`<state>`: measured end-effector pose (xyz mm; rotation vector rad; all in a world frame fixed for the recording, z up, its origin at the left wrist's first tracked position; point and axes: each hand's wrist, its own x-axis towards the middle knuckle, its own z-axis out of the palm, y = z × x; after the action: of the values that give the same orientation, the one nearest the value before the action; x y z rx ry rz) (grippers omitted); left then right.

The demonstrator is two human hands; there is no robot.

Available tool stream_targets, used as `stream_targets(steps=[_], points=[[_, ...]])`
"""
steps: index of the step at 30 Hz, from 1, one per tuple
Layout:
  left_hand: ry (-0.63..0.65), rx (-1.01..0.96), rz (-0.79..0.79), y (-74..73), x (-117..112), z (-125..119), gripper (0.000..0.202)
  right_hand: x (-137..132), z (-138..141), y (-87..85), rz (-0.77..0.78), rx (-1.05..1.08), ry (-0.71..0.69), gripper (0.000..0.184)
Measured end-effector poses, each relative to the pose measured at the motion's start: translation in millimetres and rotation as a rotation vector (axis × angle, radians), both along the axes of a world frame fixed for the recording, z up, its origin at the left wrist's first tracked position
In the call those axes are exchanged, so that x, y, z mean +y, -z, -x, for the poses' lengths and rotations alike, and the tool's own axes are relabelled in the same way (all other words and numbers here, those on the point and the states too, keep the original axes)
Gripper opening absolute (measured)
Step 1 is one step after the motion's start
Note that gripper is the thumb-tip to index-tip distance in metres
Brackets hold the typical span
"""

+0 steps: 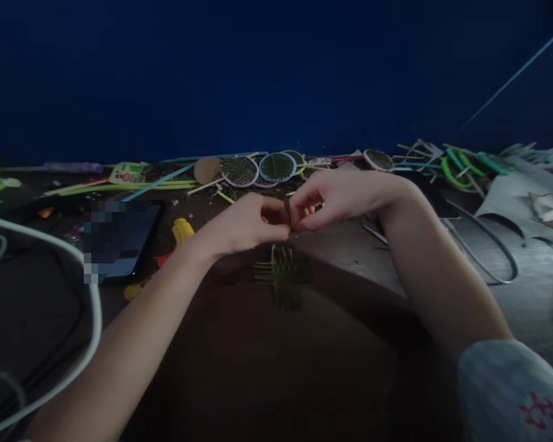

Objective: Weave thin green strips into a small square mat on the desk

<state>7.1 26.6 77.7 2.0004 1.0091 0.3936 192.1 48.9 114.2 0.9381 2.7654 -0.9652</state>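
Observation:
My left hand (246,227) and my right hand (329,196) meet fingertip to fingertip over the dark tabletop. Both are closed in a pinch, and whatever lies between the fingertips is too small or hidden to make out. Just below them on the table rests a small woven piece of green strips (286,276), its strips crossing at the middle with loose ends sticking out. Behind the hands stand several round woven discs, among them a blue-rimmed one (277,167) and a white-rimmed one (240,170).
A phone (141,242) lies left of my left forearm, near a yellow-handled tool (182,230). A white cable (96,307) loops at the left edge. Green curved strips (458,166) and grey-white sheets (511,193) are heaped at the right. A blue wall (276,73) closes off the back.

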Motion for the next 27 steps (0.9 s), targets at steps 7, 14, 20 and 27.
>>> stream_targets(steps=[7,14,20,27], points=[[0.018,0.021,0.013,-5.2,0,0,0.016,2,-6,1.1,0.080,0.088,-0.044,0.017],[0.064,-0.038,0.038,-12.3,-4,2,0.016,2,-11,-0.9,0.090,0.097,-0.068,0.018],[0.052,0.049,0.001,-10.5,-2,1,0.014,2,-13,-2.0,0.082,0.072,-0.058,0.019],[0.036,0.110,-0.016,-9.2,-2,-1,0.016,2,-13,-2.5,0.090,0.056,-0.062,0.021]])
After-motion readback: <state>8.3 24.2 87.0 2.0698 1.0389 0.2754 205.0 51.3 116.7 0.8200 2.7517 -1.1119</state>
